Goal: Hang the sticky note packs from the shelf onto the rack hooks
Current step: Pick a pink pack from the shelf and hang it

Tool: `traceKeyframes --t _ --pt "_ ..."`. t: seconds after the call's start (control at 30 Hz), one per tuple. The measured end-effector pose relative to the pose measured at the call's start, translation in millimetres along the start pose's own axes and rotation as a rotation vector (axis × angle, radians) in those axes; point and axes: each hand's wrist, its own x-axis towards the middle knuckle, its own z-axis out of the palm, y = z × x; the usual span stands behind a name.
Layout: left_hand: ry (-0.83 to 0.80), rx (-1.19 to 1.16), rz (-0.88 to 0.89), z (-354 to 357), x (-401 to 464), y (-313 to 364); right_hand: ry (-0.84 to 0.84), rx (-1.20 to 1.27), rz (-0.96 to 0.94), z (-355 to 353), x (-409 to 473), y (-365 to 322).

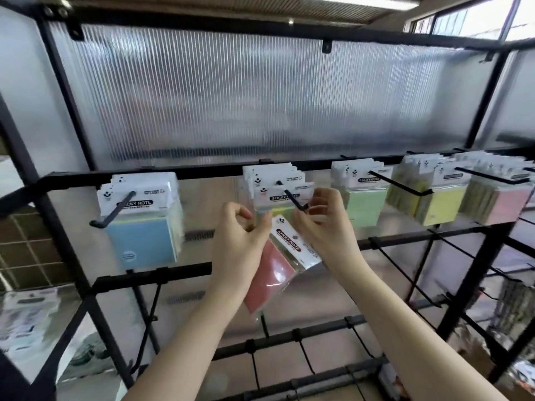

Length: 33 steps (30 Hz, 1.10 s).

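Ribbed panel [260,96] blurs everything behind; mid-frame, my left hand [240,241] pinches a red pack [278,267], right hand [321,224] curled near the hook tip [301,206], grip unclear.

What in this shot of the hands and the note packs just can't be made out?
- Head view: the hang hole of the red sticky note pack, hidden behind the left hand and right hand.
- Small print under each pack's title: too small and blurred.
- Packs at the lower left: blurred and cut by the edge.
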Motion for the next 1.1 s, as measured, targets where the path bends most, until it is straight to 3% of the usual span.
traceKeyframes --t 0.17,0.4,0.53,0.83,0.97,1.1 --pt "0.065 0.171 0.014 6 11 -15 0.001 -0.070 0.052 8 15 20" --pt "0.154 0.175 0.021 16 8 -22 -0.124 -0.074 0.039 -3 22 27" --pt "0.266 0.140 0.077 31 -10 -19 -0.204 -0.037 0.096 -31 16 25" --pt "0.336 0.028 0.162 117 -56 6 -0.486 0.178 0.169 -128 -26 25" --pt "0.307 -0.057 0.149 165 -77 14 -0.291 0.183 0.106 -165 -35 30" --pt "0.162 -0.138 0.143 209 -88 22 -0.077 0.151 0.102 -203 -33 39"
